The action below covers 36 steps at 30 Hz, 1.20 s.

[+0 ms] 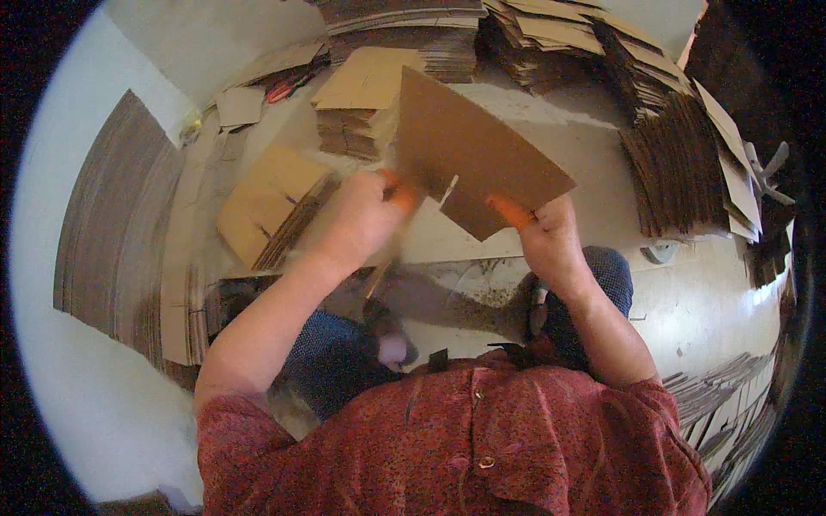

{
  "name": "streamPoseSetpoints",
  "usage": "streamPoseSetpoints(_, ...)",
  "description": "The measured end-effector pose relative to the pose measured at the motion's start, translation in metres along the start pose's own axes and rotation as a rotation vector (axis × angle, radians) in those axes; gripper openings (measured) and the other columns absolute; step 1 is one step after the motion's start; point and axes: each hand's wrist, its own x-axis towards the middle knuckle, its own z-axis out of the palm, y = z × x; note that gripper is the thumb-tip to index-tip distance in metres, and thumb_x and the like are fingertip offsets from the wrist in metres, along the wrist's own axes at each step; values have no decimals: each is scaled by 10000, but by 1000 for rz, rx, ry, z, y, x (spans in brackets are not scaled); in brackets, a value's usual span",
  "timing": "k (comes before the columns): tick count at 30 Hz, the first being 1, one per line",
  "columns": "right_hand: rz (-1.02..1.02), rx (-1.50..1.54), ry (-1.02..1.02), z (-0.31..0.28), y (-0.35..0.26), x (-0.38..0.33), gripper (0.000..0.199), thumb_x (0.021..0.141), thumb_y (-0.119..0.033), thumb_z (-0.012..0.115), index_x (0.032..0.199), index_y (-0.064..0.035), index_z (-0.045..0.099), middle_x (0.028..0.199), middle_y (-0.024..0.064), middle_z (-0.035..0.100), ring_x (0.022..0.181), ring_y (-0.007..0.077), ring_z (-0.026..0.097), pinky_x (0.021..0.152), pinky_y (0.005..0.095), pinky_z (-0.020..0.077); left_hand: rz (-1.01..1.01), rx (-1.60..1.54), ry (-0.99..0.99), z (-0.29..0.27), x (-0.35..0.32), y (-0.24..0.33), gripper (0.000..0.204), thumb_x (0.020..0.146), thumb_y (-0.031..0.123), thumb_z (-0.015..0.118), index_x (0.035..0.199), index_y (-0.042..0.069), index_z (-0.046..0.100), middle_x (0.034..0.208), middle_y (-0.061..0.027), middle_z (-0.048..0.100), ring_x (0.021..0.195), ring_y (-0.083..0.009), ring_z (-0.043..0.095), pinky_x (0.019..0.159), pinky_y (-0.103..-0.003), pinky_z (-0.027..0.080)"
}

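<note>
Both my hands hold a flat brown cardboard sheet (469,146) up in front of me, tilted, with a slit cut in its lower edge. My left hand (366,219) grips its lower left edge, with orange covers on the fingertips. My right hand (551,236) pinches the lower right corner, an orange cover on the thumb too. The left hand looks slightly blurred. Below the sheet lies a pale work surface (594,155).
Stacks of flat cardboard blanks surround me: one pile (357,107) just behind the sheet, another (267,206) at my left, tall rows (680,163) at the right and more (533,34) along the back. A large fanned stack (112,224) fills the far left. My knees in blue trousers (602,275) show below.
</note>
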Motion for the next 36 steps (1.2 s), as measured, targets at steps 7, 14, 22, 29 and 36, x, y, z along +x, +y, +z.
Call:
streamPoseSetpoints(7, 152, -139, -48, -13, 17, 2, 127, 776, -73, 635, 707, 29, 607, 551, 159, 535, 498, 108, 466, 432, 336, 378, -151, -199, -160, 7, 23, -15, 231, 819, 148, 570, 954, -32, 618, 830, -83, 648, 743, -138, 573, 690, -283, 450)
streamPoseSetpoints(14, 194, -245, -50, -16, 21, 8, 250, 777, -146, 651, 620, 39, 587, 524, 213, 513, 404, 205, 429, 402, 374, 355, -211, -604, -145, 14, 30, -17, 184, 846, 171, 551, 887, 8, 627, 831, -46, 636, 735, -130, 571, 677, -269, 462)
streamPoseSetpoints(22, 361, -391, -36, -27, 25, 13, 210, 824, -178, 570, 781, 26, 600, 688, 251, 569, 641, 414, 569, 524, 427, 435, 134, -142, 85, 4, 76, -66, 391, 835, 267, 603, 1113, -3, 552, 1046, -93, 597, 926, -174, 567, 804, -293, 456)
streamPoseSetpoints(29, 298, -575, -90, -36, 70, 23, 243, 822, -167, 610, 852, 72, 575, 645, 238, 565, 544, 227, 537, 521, 373, 414, 487, 726, 547, -1, 162, -120, 513, 753, 152, 651, 1217, 32, 469, 1160, -179, 522, 1041, -342, 497, 885, -395, 407)
streamPoseSetpoints(36, -167, -555, 392, -50, 45, 30, 326, 838, -202, 604, 1053, 39, 555, 905, 146, 634, 714, 201, 618, 671, 289, 481, 395, 476, 569, -13, 152, -65, 329, 768, 99, 617, 1092, 47, 586, 1025, -137, 612, 799, -312, 607, 687, -360, 500)
